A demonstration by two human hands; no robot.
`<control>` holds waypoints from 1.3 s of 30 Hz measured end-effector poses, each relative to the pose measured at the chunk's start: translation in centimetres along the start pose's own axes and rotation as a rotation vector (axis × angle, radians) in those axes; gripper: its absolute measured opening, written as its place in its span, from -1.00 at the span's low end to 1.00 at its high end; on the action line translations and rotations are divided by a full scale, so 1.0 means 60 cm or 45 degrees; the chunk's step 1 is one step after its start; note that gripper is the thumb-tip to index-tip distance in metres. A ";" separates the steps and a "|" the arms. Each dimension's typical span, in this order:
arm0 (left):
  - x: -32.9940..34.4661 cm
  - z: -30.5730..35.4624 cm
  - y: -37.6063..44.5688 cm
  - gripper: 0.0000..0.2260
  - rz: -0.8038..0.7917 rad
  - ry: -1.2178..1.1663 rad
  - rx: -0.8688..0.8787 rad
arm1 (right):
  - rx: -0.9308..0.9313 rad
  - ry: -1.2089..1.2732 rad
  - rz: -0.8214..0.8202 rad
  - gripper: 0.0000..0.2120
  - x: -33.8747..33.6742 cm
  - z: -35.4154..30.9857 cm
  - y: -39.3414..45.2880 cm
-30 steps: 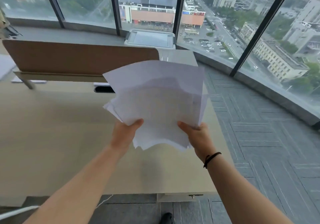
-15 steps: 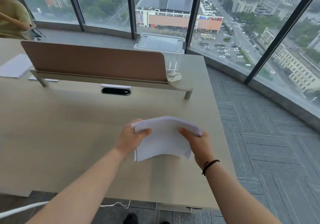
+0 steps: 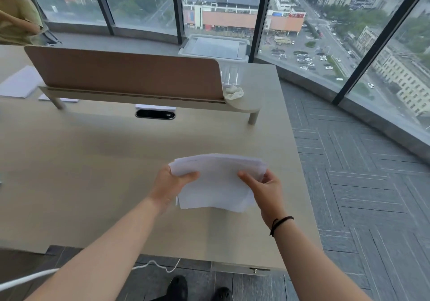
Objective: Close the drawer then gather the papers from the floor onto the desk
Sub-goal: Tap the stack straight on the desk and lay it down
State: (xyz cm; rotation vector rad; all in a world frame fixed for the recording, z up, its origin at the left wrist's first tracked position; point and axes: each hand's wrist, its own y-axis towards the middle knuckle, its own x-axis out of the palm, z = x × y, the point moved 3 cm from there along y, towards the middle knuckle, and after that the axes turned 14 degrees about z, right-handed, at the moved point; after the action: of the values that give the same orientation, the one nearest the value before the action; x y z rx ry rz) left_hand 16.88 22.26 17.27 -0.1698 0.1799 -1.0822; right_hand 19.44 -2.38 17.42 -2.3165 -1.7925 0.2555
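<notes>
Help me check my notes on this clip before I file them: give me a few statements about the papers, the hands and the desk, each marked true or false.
1. Both hands hold the stack of papers. True: the left hand grips its left edge and the right hand its right edge.
2. The papers lie scattered on the floor. False: they are gathered in one stack held over the desk.
3. A black band sits on the right wrist. True.
4. A crumpled white cloth rests on the raised shelf at the brown divider's right end. True.
5. A laptop sits open on the desk. False: no laptop is visible.
</notes>
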 end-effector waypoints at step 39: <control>0.019 -0.071 0.034 -0.67 0.154 0.006 -0.175 | 0.025 0.005 -0.040 -0.65 0.022 0.066 0.054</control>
State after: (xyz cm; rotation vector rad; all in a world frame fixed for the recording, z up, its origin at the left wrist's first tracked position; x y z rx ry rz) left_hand 18.20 21.98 12.61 -0.2765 0.2661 -0.9506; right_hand 21.76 -1.70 12.76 -2.2716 -1.8148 0.2622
